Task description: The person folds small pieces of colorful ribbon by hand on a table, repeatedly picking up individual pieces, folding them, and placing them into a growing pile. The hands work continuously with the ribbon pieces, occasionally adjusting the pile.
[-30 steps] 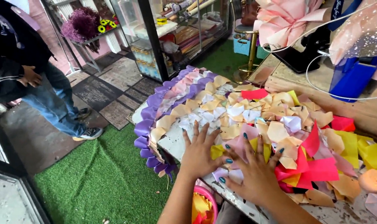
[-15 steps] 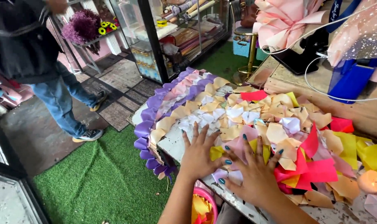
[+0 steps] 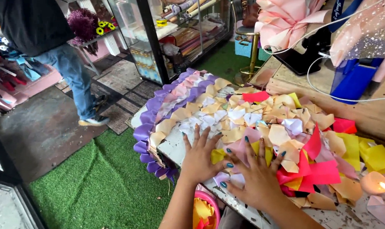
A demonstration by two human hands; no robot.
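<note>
My left hand (image 3: pixel 200 157) lies flat with fingers spread on a heap of folded paper petals (image 3: pixel 252 121), tan, white, pink, yellow and red. Just to its right, my right hand (image 3: pixel 256 176) is also spread flat on the pile, over pink and yellow pieces. Both press on the near edge of the heap, which covers a worn white table (image 3: pixel 243 208). Rows of purple folded petals (image 3: pixel 148 127) border the heap at the left. Neither hand grips anything.
A pink bowl (image 3: pixel 205 210) of coloured scraps sits below the table edge. A lit candle (image 3: pixel 375 183) stands at the right. Green artificial turf (image 3: pixel 95 186) covers the floor. Another person in jeans (image 3: pixel 74 72) walks at the back left beside a glass display case (image 3: pixel 175 34).
Both hands stay pressed on the petals. The person at the back left has stood up and stepped to the right.
</note>
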